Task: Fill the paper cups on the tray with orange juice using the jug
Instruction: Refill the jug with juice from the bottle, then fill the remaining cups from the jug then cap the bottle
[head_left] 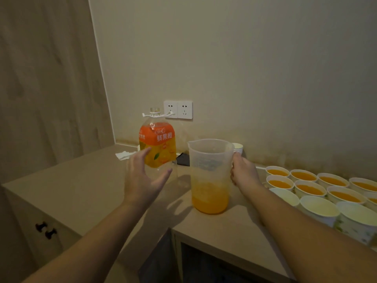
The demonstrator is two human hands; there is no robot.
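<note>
Right hand (243, 171) at the far side of the translucent plastic jug (210, 176), fingers (234, 174) curled round its handle, the handle itself mostly hidden behind the jug wall. Jug upright on the desk (85, 180), a shallow layer of orange juice at the bottom, spout turned away from those fingers

Left hand (142, 178) raised just off the desk, fingers (145, 153) spread apart and relaxed, gripping nothing, thumb (166, 174) pointing toward the jug. Directly beyond those fingertips, a large clear juice bottle (157, 144) with an orange label, uncapped, nearly empty, a white carry handle at its neck; cannot tell whether the fingertips touch it or only overlap it from this view

Beyond and to the outer side of the left fingers, a crumpled white tissue (124, 155) flat on the desk. Between bottle and jug, further back, a dark flat object (183, 159), too dim to identify. Just behind the right fingers, a small stack of paper cups (238, 148) against the wall

Outward from the right wrist, rows of paper cups (310, 188) packed close together: the farther rows filled with orange juice, the nearest three (319, 208) showing pale insides with no orange. Tray beneath them not discernible

Above the bottle, a double wall socket (178, 109). Below the left forearm, a cabinet front with two dark knobs (46, 229)
</note>
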